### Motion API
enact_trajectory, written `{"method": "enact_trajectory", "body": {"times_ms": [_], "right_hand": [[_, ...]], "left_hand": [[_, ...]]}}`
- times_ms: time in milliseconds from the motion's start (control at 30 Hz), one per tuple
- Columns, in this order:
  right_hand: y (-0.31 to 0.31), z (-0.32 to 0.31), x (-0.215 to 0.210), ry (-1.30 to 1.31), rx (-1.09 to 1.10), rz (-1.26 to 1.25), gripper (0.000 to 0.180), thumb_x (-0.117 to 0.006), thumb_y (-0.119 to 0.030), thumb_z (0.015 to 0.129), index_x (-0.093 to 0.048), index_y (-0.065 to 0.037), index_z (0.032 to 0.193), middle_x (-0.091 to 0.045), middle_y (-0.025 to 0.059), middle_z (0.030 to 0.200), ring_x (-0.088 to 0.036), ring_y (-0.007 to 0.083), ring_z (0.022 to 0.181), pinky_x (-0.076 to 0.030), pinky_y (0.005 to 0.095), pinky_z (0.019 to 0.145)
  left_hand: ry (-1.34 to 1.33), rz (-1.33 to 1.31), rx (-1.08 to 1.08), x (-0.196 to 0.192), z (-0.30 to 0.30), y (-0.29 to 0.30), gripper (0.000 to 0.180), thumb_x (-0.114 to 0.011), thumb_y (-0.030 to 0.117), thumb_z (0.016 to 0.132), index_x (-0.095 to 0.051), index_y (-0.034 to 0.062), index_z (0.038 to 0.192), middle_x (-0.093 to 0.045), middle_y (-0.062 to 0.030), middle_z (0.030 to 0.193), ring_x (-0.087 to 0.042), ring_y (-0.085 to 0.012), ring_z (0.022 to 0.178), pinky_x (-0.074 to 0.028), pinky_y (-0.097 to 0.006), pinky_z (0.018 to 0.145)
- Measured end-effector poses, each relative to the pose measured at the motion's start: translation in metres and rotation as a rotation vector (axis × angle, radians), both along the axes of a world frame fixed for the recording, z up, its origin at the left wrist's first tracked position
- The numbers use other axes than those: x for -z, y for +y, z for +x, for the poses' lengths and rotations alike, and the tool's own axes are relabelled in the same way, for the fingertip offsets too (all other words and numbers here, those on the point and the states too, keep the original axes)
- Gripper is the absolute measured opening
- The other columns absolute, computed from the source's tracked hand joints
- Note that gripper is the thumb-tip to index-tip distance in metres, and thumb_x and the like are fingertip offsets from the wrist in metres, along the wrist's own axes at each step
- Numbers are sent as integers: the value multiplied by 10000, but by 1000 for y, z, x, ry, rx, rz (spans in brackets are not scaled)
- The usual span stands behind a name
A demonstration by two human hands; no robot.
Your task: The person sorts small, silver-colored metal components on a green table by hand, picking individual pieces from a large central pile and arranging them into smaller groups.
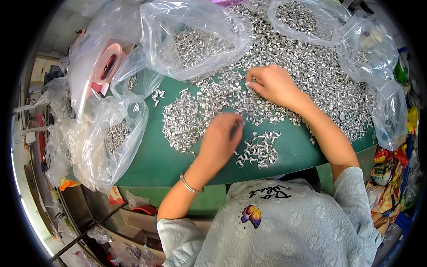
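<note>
My left hand (pixel 221 135) pinches one small silver metal piece (pixel 240 124) above the green bench (pixel 147 162). My right hand (pixel 272 83) is curled, fingertips touching the big pile of silver pieces (pixel 311 66). Clear plastic bags (pixel 106 133) lie around.

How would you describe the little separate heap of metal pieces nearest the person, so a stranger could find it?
Start at the green table. In front of the big spread of silver pieces, find the left hand. The small heap lies just right of it, nearest the table's front edge, ringed by bare green.
</note>
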State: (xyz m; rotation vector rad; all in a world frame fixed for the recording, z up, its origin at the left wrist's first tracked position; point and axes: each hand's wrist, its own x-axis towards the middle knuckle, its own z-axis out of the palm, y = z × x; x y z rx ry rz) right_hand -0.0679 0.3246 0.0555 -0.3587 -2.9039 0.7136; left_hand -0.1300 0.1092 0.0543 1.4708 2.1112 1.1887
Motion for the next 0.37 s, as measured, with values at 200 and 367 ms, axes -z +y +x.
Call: {"method": "enact_trajectory", "body": {"times_ms": [200, 367], "right_hand": [[-4, 43, -5, 92, 75, 3, 109, -700, -122, 784, -643, -68, 859, -614, 100, 665, -616, 293, 634, -454, 401, 564], [-10, 48, -7, 141, -18, 114, 90, -671, -99, 804, -628, -64, 874, -661, 78, 826, -636, 290, 680, -493, 409, 600]], "left_hand": [[53, -45, 31, 15, 33, -23, 212, -679, -41, 761, -624, 7, 960, -615, -121, 978, -587, -308, 909, -470, -380, 810], [47, -18, -23, 18, 38, -22, 213, -674, -42, 767, -625, 5, 969, -613, -128, 1001, -581, -319, 916, -460, -391, 822]]}}
